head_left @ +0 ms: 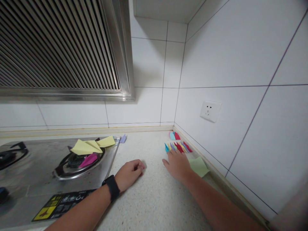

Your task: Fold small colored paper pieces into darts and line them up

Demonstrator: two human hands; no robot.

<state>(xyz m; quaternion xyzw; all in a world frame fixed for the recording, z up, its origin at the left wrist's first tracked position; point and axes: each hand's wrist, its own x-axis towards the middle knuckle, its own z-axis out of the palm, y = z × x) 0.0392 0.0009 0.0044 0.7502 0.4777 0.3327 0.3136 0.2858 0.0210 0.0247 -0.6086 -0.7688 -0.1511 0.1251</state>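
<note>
My right hand (177, 164) lies on the counter with its thumb apart and its fingertips at the near side of a row of small folded paper pieces (179, 147) in blue, yellow, red and purple. I cannot tell whether the fingertips press on them. Partly under that hand's right side is a light green paper sheet (199, 166). Behind the row sit a light blue folded paper (172, 135) and a red one (176, 136). My left hand (130, 175), below a black wristband, rests on the counter with curled fingers, and nothing shows in it.
On the gas stove (36, 173) at left, yellow folded papers (86, 147) and a magenta one (88, 159) lie over a burner. A lilac folded paper (123, 138) stands beside the stove's back corner. The range hood (127, 64) overhangs the left. A wall socket (210, 111) is at right.
</note>
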